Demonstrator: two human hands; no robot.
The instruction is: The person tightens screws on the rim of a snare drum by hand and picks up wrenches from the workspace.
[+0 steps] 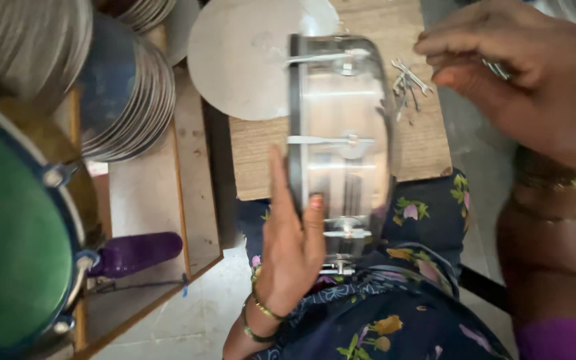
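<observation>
- The round shiny metal drum frame (341, 143) stands on edge over the small wooden worktop (421, 140) and my lap, with thin metal brackets spaced along its side.
- My left hand (293, 248) steadies it from the near side, fingers (314, 215) pressed flat against the rim, thumb up along its edge.
- My right hand (528, 80) hovers above the far corner of the worktop, fingers pinched on a small metal piece (498, 68) that I cannot make out clearly.
- A heap of small silver metal hooks (408, 83) lies on the worktop just beside the frame.
- A flat round grey metal disc (241, 60) lies behind the frame.
- Stacked metal rings (145, 100) and a green-faced drum (15, 240) sit to my left.
</observation>
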